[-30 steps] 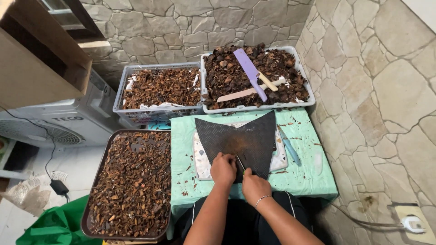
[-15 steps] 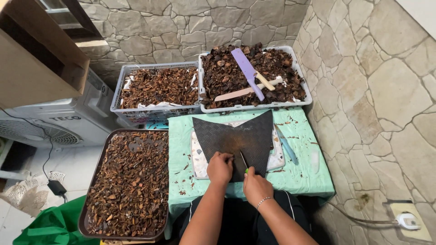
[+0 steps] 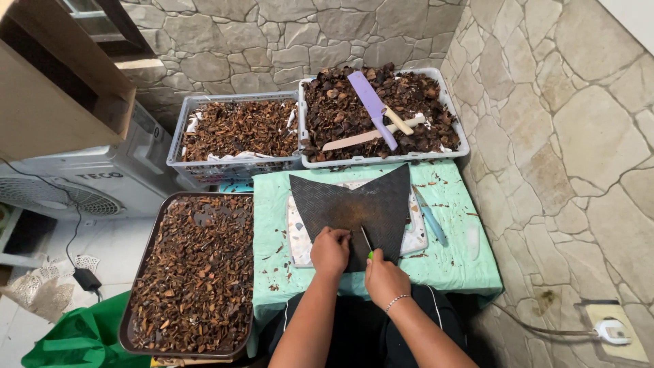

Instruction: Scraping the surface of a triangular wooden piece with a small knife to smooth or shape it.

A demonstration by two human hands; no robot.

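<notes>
Nearest the wearer, the right hand (image 3: 385, 278) was clenched round the green handle of a slim dark-bladed knife (image 3: 368, 244), its long axis running away from the body, tip pointing toward the far baskets. The left hand (image 3: 330, 251), just left of the knife, pinched a small brown piece I could not make out against the dark ridged rubber mat (image 3: 354, 204) on the green-clothed surface (image 3: 456, 259). This looked like a cutting step; the next move would need the blade held clear of the pinching fingertips. Left of the mat lay a brown tray of husk pieces (image 3: 191, 272); beyond the mat stood two white baskets (image 3: 381, 116)
</notes>
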